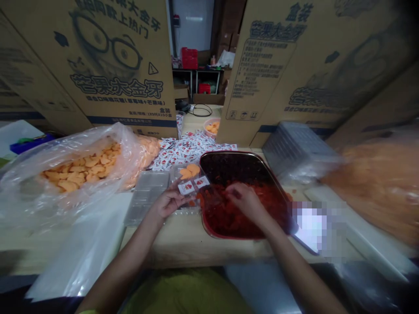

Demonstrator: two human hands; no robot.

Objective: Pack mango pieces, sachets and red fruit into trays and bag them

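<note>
My left hand (168, 203) is closed on the near left edge of a clear plastic tray (183, 212). In this tray lie orange candy pieces (190, 171), two small white printed sachets (186, 186) and some red pieces at the near side. My right hand (247, 201) is over a dark red tub (207, 224), its fingers drawn together just above the loose red pieces (222, 213). Whatever those fingertips hold is too blurred to make out. Left of the held tray sits another clear tray (147, 196) with compartments.
An open plastic bag of orange pieces (85, 168) stands left. Many sachets (186, 150) are heaped behind the trays. Stacked clear trays (297, 148) and a lit phone (307, 229) are right of the tub. Large cardboard boxes (131, 104) wall the back.
</note>
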